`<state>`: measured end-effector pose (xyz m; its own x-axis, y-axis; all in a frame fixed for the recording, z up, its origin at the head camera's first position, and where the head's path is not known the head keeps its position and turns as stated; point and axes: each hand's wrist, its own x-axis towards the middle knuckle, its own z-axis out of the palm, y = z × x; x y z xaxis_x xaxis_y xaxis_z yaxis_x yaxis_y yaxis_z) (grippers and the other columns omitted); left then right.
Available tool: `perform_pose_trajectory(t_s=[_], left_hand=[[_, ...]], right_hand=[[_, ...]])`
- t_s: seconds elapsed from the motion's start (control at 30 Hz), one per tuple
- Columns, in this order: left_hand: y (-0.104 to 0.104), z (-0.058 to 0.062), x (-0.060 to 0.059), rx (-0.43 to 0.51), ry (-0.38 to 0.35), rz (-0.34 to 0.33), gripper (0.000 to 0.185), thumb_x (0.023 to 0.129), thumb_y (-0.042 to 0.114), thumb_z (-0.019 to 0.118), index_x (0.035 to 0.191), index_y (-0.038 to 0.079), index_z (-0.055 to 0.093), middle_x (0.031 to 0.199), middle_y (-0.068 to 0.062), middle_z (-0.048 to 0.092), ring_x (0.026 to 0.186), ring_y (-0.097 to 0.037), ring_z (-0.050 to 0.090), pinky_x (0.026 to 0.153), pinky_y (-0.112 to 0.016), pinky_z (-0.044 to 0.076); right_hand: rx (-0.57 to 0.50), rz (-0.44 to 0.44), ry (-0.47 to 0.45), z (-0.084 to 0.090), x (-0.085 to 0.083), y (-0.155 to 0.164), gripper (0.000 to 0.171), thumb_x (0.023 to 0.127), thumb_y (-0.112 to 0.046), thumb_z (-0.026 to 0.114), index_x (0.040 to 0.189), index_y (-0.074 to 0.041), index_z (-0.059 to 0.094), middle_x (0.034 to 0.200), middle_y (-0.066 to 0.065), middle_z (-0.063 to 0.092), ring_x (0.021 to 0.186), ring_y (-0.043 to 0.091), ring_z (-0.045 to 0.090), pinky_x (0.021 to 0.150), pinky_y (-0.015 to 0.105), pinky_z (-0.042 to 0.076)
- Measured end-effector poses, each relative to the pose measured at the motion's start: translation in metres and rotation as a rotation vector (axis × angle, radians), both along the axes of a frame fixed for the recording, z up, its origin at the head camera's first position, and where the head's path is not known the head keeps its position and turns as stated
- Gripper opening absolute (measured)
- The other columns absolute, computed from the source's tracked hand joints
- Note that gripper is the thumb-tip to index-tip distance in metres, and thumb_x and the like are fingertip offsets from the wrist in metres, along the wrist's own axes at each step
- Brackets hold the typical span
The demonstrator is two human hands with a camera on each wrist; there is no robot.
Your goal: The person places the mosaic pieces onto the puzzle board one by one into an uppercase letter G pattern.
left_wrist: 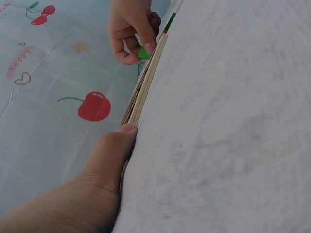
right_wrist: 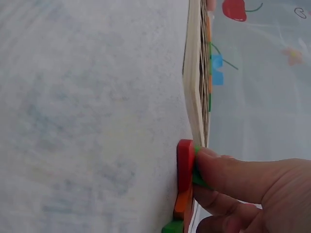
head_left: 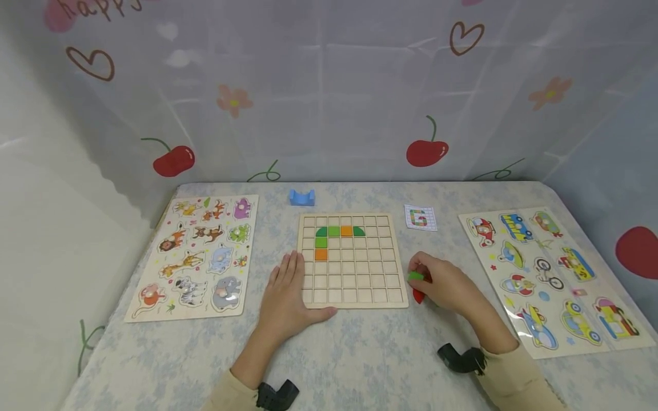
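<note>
A wooden grid board [head_left: 354, 279] lies flat in the middle of the table. Green and orange pieces sit in its upper left cells, such as an orange square [head_left: 321, 254] and a dark green rounded piece [head_left: 359, 231]. My left hand [head_left: 286, 299] rests along the board's left edge, fingers straight and thumb out at the lower edge. To the right of the board, my right hand [head_left: 439, 282] pinches a green block [head_left: 415, 275] between thumb and fingers. Close under it is a red block [right_wrist: 184, 165], with an orange block [right_wrist: 181, 206] and another green block [right_wrist: 173, 227] beside it.
A small card [head_left: 420, 218] with a G pattern lies behind the right hand. At the back stands a blue holder [head_left: 301, 198]. An animal puzzle board [head_left: 197, 260] lies at left, a vehicle puzzle board [head_left: 555, 285] at right. A printed curtain [head_left: 319, 114] hangs behind the table.
</note>
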<state>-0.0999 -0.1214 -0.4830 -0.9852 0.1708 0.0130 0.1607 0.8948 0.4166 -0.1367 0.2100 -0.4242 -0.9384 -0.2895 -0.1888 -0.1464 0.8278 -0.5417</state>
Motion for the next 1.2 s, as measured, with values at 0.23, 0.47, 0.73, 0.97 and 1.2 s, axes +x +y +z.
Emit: perform_pose_trajectory(t_s=[0.23, 0.47, 0.73, 0.97, 1.2], left_hand=[[0.0, 0.0, 0.001, -0.007, 0.019, 0.0, 0.137, 0.065, 0.083, 0.067, 0.159, 0.003, 0.008, 0.167, -0.013, 0.008, 0.156, -0.027, 0.006, 0.126, -0.049, 0.011], [0.001, 0.0, 0.002, -0.001, 0.027, -0.002, 0.137, 0.065, 0.082, 0.068, 0.159, 0.002, 0.01, 0.167, -0.014, 0.009, 0.156, -0.029, 0.008, 0.125, -0.05, 0.012], [0.0, 0.001, 0.001, 0.002, 0.027, -0.001, 0.136, 0.065, 0.082, 0.068, 0.159, 0.002, 0.01, 0.167, -0.014, 0.009, 0.156, -0.029, 0.008, 0.125, -0.049, 0.012], [0.0, 0.0, 0.0, -0.003, 0.029, -0.005, 0.136, 0.066, 0.083, 0.067, 0.159, 0.002, 0.01, 0.167, -0.014, 0.009, 0.156, -0.028, 0.008, 0.126, -0.049, 0.011], [-0.002, 0.0, 0.0, -0.014, 0.005, -0.01, 0.136, 0.066, 0.086, 0.063, 0.159, 0.004, 0.006, 0.167, -0.012, 0.006, 0.156, -0.026, 0.005, 0.126, -0.048, 0.009]], right_hand=[[-0.132, -0.017, 0.009, -0.001, -0.008, -0.002, 0.019, 0.094, -0.017, 0.068, 0.111, -0.015, 0.06, 0.098, 0.006, 0.064, 0.069, 0.017, 0.054, 0.057, 0.028, 0.046], [-0.247, 0.015, 0.009, -0.011, -0.019, -0.024, 0.019, 0.094, -0.016, 0.069, 0.112, -0.014, 0.064, 0.1, 0.005, 0.065, 0.072, 0.017, 0.054, 0.064, 0.028, 0.047], [-0.302, 0.072, -0.021, -0.013, -0.029, -0.058, 0.018, 0.093, -0.017, 0.07, 0.11, -0.016, 0.065, 0.098, 0.003, 0.065, 0.068, 0.015, 0.053, 0.064, 0.027, 0.048], [-0.321, 0.106, -0.034, -0.015, -0.037, -0.088, 0.016, 0.091, -0.017, 0.072, 0.106, -0.019, 0.065, 0.095, -0.001, 0.065, 0.081, 0.016, 0.057, 0.072, 0.029, 0.049], [-0.301, 0.144, -0.019, -0.015, -0.04, -0.12, 0.015, 0.091, -0.02, 0.073, 0.104, -0.021, 0.066, 0.094, -0.004, 0.066, 0.08, 0.014, 0.059, 0.074, 0.03, 0.05]])
